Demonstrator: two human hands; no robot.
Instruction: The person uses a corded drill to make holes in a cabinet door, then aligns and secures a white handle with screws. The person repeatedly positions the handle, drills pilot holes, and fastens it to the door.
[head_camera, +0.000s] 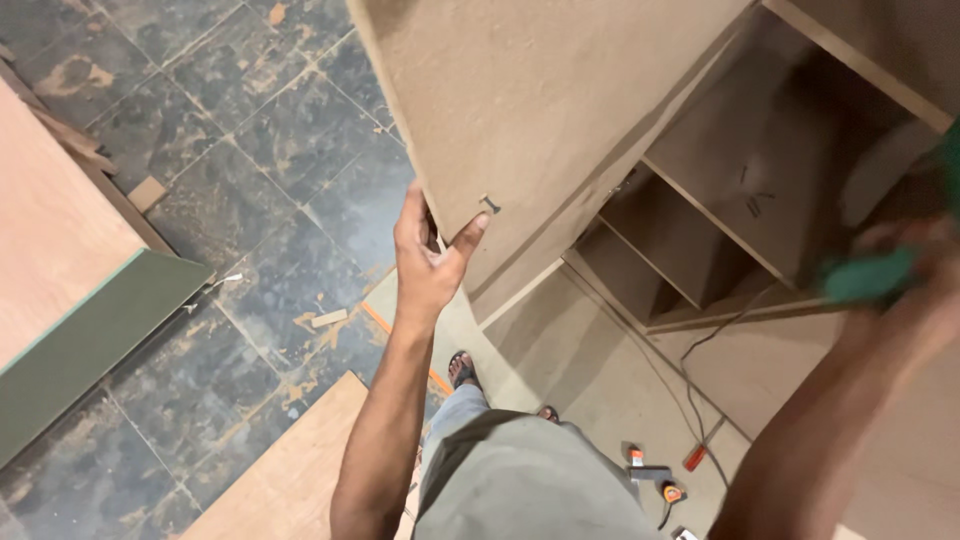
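Note:
My left hand (428, 255) grips the lower corner of a large tan fibreboard panel (530, 100), thumb on its face and fingers behind the edge. The panel is tilted and stands against an open cabinet (720, 230) with several shelf compartments. My right hand (915, 270) is blurred at the right edge, in front of the cabinet, closed on a green object (868, 278) whose kind I cannot make out. My grey trousers and sandalled feet (462, 368) show below.
A dusty dark tiled floor (250, 180) lies to the left. A board with a green edge (90, 340) sits at far left, a plywood sheet (290, 470) lower centre. A cable (690, 400), tape measures and small tools (655, 478) lie on the floor board.

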